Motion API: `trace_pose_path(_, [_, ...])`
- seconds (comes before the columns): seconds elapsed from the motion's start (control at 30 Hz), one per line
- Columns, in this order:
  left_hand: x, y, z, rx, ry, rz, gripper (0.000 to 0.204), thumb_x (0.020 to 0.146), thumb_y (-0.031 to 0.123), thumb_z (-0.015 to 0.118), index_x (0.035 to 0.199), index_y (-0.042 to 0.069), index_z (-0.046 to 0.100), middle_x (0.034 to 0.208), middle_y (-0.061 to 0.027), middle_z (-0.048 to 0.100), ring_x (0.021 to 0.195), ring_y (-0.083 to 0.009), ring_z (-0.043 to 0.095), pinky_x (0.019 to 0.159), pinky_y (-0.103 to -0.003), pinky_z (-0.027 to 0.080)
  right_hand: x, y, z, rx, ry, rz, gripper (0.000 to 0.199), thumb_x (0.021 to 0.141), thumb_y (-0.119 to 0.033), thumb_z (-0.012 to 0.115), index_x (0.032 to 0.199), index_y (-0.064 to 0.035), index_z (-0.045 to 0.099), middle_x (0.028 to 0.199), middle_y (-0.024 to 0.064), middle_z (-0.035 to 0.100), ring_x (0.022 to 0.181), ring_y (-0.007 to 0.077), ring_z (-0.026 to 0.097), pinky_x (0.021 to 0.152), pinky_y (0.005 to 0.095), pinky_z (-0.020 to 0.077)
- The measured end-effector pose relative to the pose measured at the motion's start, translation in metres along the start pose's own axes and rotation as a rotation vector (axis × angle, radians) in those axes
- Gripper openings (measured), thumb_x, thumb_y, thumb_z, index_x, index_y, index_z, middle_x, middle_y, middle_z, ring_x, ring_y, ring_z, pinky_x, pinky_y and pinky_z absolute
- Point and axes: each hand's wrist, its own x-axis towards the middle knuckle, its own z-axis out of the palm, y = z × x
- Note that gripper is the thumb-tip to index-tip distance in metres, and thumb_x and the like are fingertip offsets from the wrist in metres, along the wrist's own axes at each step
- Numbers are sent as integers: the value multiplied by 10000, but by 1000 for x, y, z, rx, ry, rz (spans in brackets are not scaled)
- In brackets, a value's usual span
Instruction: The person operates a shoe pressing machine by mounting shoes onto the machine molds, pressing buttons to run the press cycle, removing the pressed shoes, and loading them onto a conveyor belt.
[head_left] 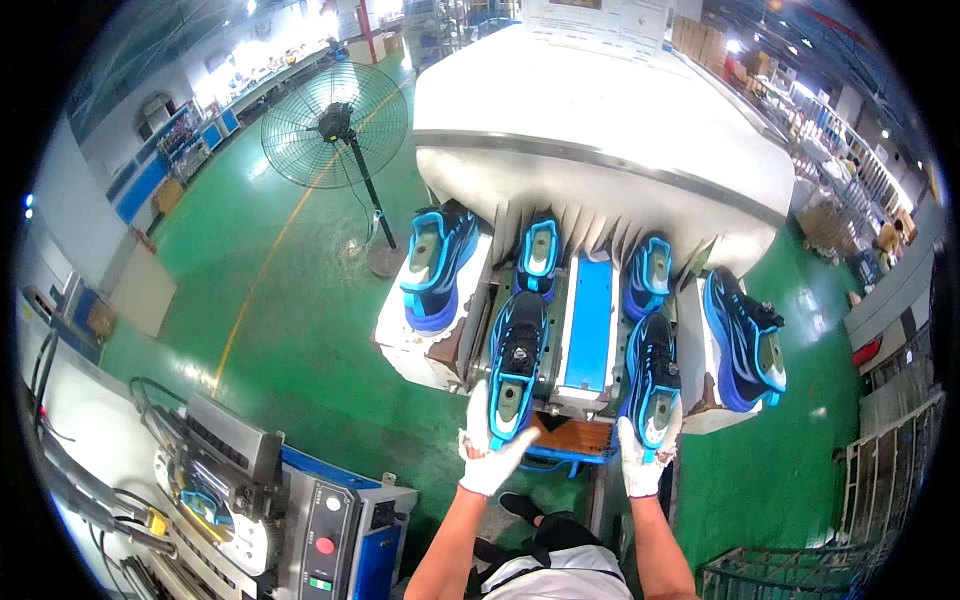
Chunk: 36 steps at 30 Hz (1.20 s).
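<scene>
Now, left hand (487, 452) grip closed on left shoe (515, 362), right hand (641, 462) on right shoe (652, 385) — green floor (300, 330) open beside.

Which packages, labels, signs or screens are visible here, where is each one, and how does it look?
Sign sheets: on top of the big white machine, at the far edge; pale rectangles with dark print.
Cardboard boxes: stacked behind the machine, upper right; brown blocks.
Control panel: on the grey-and-blue machine beside the left hand; dark upright strip, one red round button, small green light below.

Both bare forearms stretched forward, white-gloved left hand (488, 455) and right hand (642, 460) with fingers curled in a grip.
</scene>
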Motion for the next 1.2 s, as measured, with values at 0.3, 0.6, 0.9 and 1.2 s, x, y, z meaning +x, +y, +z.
trace_pose_path(0.3, [17,25,6,-56,60,45,775,811,73,807,1491,11,440,1288,-149,645,1149,-253,662,989,-380,534,4,-7,-6,-40,26,63,883,866,-117,804,1595,-14,318,1496,194,504,1305,264,565,1093,400,465])
trace_pose_path(0.6, [36,11,29,6,108,75,840,782,175,850,1463,-53,415,1387,-238,531,1290,-375,550,1102,-449,445,17,-6,-17,-20,-69,125,938,861,-194,822,1597,14,280,1556,228,445,1412,303,477,1172,426,378])
trace_pose_path(0.9, [-47,31,-20,99,12,-166,836,860,355,796,1521,7,422,1492,-243,506,1421,-374,469,1184,-462,372,-108,25,-34,-93,-870,525,801,966,-227,725,1566,78,291,1588,271,396,1488,376,380,1230,452,314])
trace_pose_path(1.2, [-467,89,-107,375,850,-1281,362,971,392,571,1080,94,744,1096,-157,740,1075,-357,694,939,-434,536,-191,44,123,-123,-1944,73,726,939,-244,767,1487,87,424,1475,246,531,1323,307,563,1088,398,462])
